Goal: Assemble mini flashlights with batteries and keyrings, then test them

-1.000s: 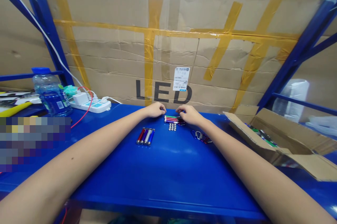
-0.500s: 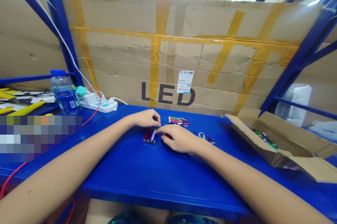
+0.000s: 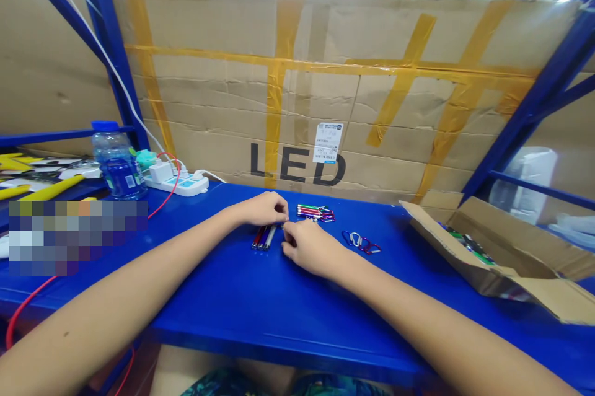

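Both my hands meet over the blue table (image 3: pixel 242 303). My left hand (image 3: pixel 266 209) is closed in a pinch, its fingertips just behind the right hand's. My right hand (image 3: pixel 309 247) is curled, with thumb and forefinger drawn together close to the left fingertips. Whatever sits between the fingers is hidden. Under and beside the left hand lies a row of slim coloured metal tubes (image 3: pixel 263 238) with silver ends, red, blue and silver among them. Behind the right hand rests a stack of similar tubes with carabiners (image 3: pixel 315 212) attached. Several loose carabiners (image 3: pixel 361 241) lie right of that hand.
An open cardboard box (image 3: pixel 493 278) with coloured tubes inside stands at the right. At the back left are a white power strip (image 3: pixel 183 183), a bottle of blue liquid (image 3: pixel 116 163) and a red cable (image 3: pixel 171 194). A large cardboard sheet (image 3: pixel 223 111) walls off the back.
The blue tube at the row's right end no longer shows there. Both hands have shifted slightly to the right, and my right forefinger has drawn back from over the row and curled in.
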A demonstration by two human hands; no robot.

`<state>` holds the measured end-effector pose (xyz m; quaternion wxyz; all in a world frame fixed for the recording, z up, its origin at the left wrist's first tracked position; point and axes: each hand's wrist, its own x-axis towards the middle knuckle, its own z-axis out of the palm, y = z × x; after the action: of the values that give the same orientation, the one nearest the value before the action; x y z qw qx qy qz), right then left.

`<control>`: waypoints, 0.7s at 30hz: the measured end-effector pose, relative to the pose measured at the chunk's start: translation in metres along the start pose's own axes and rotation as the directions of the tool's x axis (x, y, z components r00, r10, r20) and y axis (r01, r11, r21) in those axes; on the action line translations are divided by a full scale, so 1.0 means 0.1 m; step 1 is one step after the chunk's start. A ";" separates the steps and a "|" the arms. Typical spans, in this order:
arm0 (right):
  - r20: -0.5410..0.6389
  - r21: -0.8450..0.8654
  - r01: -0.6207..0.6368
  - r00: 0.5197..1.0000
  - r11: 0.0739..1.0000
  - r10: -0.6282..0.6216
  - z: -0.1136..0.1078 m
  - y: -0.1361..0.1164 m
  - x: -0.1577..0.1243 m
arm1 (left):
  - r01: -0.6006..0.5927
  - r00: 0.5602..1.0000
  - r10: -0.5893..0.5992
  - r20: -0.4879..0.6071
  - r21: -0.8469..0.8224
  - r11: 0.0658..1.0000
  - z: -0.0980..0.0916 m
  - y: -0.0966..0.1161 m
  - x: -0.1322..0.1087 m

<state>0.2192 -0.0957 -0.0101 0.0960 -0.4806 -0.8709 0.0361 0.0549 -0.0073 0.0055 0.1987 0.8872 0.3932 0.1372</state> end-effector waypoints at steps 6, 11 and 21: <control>0.103 -0.047 -0.150 0.983 0.988 0.154 -0.21 0.12 -0.28 | -0.115 0.976 0.152 -0.159 0.221 0.969 0.12 0.24 -0.02; 0.188 0.147 -0.203 0.967 0.968 0.174 -0.49 0.58 -0.44 | -0.200 0.961 0.260 -0.091 0.421 0.885 0.34 0.34 0.04; -0.081 0.220 -0.218 0.967 0.951 0.240 -0.47 1.00 -0.33 | -0.265 0.952 0.305 0.025 0.569 0.778 0.55 0.53 0.17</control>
<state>0.3288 -0.0716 0.0156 0.1878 -0.5669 -0.7941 0.1128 0.1219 -0.0408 -0.0174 -0.1101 0.9497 0.2839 0.0732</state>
